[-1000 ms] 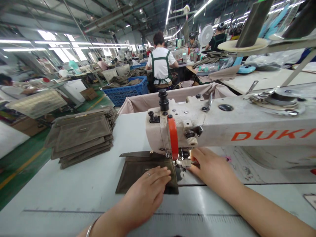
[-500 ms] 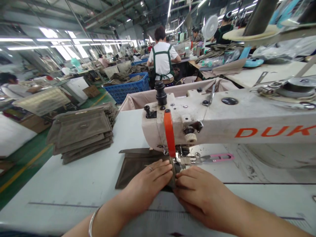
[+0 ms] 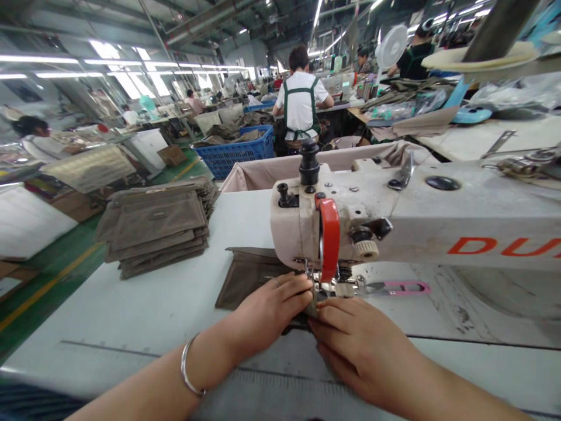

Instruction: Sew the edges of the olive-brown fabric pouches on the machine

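1. A flat, dark-brown fabric piece with a small label (image 3: 248,275) lay on the pale, smooth worktable (image 3: 144,310), its right side at the head of the white sewing machine with orange lettering (image 3: 290,228), near the curved red-orange guard (image 3: 331,240).
2. The left hand (image 3: 272,304) rested on the fabric piece, fingers outstretched and close together, not gripping.
3. The right hand (image 3: 355,345) had its fingers bent against the fabric's right edge; whether they pinched it, I could not tell.
4. Pink-handled metal snips (image 3: 387,286) lay beyond the right hand.
5. A stack of brown fabric pieces (image 3: 158,225) sat well apart, leftward.
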A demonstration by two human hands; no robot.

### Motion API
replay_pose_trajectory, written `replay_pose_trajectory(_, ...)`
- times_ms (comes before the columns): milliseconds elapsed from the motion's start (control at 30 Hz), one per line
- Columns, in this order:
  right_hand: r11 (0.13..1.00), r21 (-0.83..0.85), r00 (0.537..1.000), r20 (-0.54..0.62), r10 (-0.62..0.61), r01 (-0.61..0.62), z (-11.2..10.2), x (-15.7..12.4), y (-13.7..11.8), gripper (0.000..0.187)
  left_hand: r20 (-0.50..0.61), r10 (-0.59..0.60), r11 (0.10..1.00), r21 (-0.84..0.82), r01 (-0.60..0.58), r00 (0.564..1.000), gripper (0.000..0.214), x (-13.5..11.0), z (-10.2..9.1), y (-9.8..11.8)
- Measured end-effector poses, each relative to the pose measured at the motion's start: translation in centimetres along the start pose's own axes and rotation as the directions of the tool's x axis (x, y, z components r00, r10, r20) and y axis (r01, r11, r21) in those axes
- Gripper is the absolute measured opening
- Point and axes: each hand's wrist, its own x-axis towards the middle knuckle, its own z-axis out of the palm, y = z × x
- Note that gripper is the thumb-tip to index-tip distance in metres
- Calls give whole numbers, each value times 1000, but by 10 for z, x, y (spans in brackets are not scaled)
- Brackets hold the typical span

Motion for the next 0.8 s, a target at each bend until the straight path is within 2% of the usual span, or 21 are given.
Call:
replay_pose_trajectory(133,1000,20,1000,-22,-2,3,-3,-3,3,23,-107,-29,1000,2,30,994,27,0,0,7)
replay_pose_trajectory(200,998,59,999,-38,-21,23,-6,-6,4,23,-145,-8,1000,-16,5,989,24,-3,-1,10)
replay_pose_trajectory(333,996,88,998,-65,-12,18,-9,-10,7,24,-142,79,994,-67,-89,987,21,-8,-1,11)
replay_pose_trajectory(433,996,92,998,-65,-9,15,-9,-10,7,22,-144,87,990,-95,-101,986,21,-7,-1,9)
replay_pose_trajectory(600,996,92,997,-78,-1,8,-11,-11,8,22,-137,48,989,-129,-66,989,19,-3,1,11)
replay_pose_trajectory(700,996,85,995,-101,8,1,-12,-10,8,25,-233,-37,987,-161,-1,972,20,-3,2,12)
replay_pose_trajectory(800,997,70,998,-56,22,-18,-12,-7,7,27,-293,-72,986,-166,24,953,20,-4,3,11)
